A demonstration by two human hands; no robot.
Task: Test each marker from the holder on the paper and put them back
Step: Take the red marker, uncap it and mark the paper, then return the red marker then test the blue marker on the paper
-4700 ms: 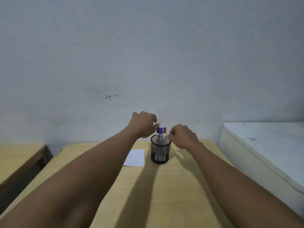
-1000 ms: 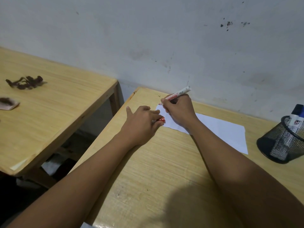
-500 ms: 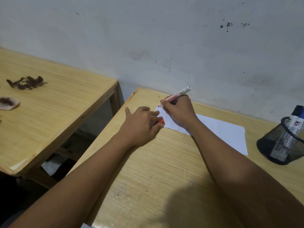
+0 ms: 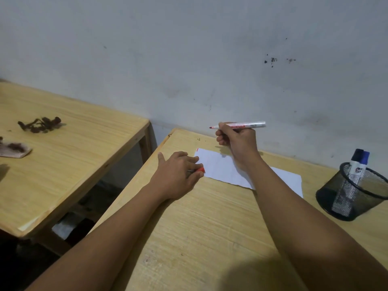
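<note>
My right hand (image 4: 238,141) grips an uncapped red marker (image 4: 247,125), lifted above the far left end of the white paper (image 4: 218,166), its tip pointing left. A short red stroke (image 4: 197,149) marks the paper's far left corner. My left hand (image 4: 178,175) rests at the paper's left edge and holds the red cap (image 4: 201,170) between its fingers. At the right stands the black mesh holder (image 4: 354,198) with a black-capped marker (image 4: 354,162) and a blue-capped marker (image 4: 364,162) in it.
The paper and holder lie on a wooden desk (image 4: 210,227) against a grey wall. A second wooden table (image 4: 69,160) stands to the left across a gap, with dark scraps (image 4: 41,123) and a crumpled bit (image 4: 14,149) on it.
My right hand has lifted the red marker off the paper and turned it level, tip to the left. A red stroke now shows at the paper's corner. The left hand stays put.
</note>
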